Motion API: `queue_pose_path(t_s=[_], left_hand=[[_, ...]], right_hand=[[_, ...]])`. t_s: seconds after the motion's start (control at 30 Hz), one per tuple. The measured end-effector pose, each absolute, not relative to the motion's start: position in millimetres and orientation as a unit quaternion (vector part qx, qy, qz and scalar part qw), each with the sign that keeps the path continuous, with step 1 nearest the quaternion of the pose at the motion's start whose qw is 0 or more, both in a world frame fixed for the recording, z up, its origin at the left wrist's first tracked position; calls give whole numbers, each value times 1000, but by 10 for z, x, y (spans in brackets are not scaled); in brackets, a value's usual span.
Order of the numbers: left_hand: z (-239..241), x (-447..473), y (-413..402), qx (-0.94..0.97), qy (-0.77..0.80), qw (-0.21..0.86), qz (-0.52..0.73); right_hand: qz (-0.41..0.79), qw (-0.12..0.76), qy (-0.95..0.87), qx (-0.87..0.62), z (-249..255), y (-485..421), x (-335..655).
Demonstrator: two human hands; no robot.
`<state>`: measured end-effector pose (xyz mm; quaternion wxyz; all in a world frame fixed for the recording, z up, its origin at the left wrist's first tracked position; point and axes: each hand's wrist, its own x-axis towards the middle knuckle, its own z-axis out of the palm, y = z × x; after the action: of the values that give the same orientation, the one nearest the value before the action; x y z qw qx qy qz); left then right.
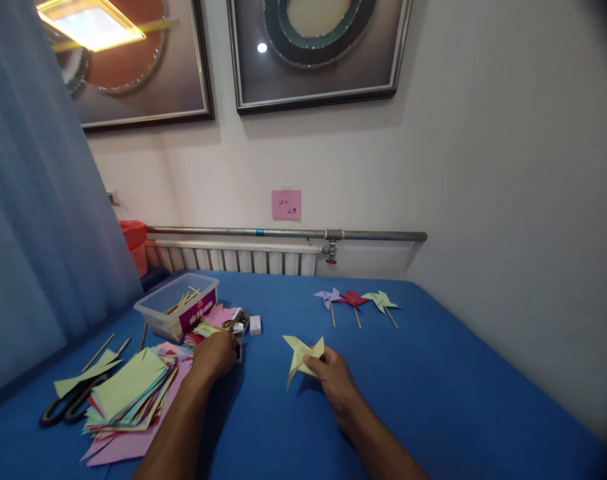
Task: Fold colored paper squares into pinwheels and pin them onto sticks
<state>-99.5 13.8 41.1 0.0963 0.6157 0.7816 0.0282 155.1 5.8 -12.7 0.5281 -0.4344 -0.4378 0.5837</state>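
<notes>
My right hand (pixel 333 375) pinches a folded pale yellow paper pinwheel (pixel 299 353) just above the blue table (pixel 433 400). Reaching left, my left hand (pixel 216 353) rests on a small pile of coloured paper pieces (pixel 218 319) beside a little box; its fingers curl down, and what they grip is hidden. Three finished pinwheels on sticks lie farther back: a purple pinwheel (pixel 329 297), a red pinwheel (pixel 353 300) and a green pinwheel (pixel 380 300).
A clear plastic tub (pixel 176 308) holding wooden sticks stands at the back left. A stack of coloured paper squares (pixel 130 393) and black scissors (pixel 68 407) lie at the left. A small white box (pixel 255 325) sits near the pile. A radiator and wall are behind.
</notes>
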Motion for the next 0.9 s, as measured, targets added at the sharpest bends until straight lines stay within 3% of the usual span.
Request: queue_pose_path(t_s=[0.9], left_hand=[[353, -1003, 163, 629, 773, 84, 8]], right_hand=[[582, 526, -446, -431, -155, 77, 1557]])
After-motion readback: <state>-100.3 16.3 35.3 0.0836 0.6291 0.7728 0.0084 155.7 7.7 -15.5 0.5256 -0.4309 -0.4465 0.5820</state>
